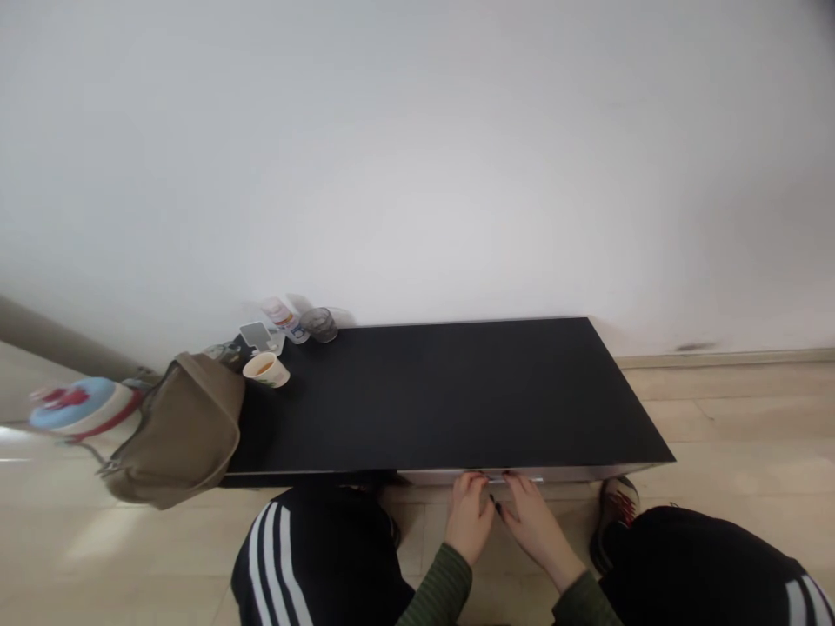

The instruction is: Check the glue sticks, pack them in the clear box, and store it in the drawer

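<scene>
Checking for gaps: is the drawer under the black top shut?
Apparently shut: the drawer front sits flush under the black top, no gap showing, left hand and right hand at its handle.

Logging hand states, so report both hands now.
Left hand: fingers curled at the metal handle, grip unclear.
Right hand: fingers at the same handle, grip unclear.

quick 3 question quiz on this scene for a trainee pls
1. Which is nearer the white paper cup, the left hand or the right hand?
2. True or false: in the head view, the olive-brown fabric bag is at the right end of the matte black tabletop.
3. What do both hands touch just below the tabletop's front edge?

Key: 1 left hand; 2 false; 3 slim silver handle
</scene>
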`<act>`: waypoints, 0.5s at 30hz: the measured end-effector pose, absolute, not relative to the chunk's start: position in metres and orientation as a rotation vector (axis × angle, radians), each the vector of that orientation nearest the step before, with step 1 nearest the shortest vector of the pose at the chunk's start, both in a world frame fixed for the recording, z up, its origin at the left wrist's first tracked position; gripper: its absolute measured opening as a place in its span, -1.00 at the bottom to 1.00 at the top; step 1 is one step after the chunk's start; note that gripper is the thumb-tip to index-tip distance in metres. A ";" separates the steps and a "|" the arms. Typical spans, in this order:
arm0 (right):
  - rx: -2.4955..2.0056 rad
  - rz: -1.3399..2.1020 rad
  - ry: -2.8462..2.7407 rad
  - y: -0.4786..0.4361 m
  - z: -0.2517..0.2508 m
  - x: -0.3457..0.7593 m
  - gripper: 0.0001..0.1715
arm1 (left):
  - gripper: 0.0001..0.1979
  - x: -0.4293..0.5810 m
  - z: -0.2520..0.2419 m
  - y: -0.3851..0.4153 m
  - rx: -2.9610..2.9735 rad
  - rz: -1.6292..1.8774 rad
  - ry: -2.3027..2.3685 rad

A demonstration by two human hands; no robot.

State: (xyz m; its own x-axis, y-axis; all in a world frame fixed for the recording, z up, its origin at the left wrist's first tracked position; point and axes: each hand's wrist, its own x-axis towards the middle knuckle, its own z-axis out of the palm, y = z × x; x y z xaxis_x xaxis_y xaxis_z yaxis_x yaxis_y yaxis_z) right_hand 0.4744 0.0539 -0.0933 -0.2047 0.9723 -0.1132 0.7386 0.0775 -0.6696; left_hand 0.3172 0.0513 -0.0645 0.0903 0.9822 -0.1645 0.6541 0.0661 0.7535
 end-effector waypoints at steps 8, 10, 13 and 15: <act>-1.712 0.888 -2.001 0.059 -0.099 0.469 -0.34 | -0.40 0.316 -0.078 0.053 1.669 0.519 1.649; -1.698 0.966 -2.073 0.053 -0.095 0.472 -0.25 | -0.40 0.314 -0.078 0.050 1.709 0.458 1.633; -1.679 1.170 -2.229 0.042 -0.076 0.480 -0.32 | -0.66 0.307 -0.068 0.042 1.796 0.209 1.548; -1.669 1.238 -2.268 0.038 -0.045 0.486 -0.48 | -0.79 0.299 -0.048 0.035 1.817 0.050 1.431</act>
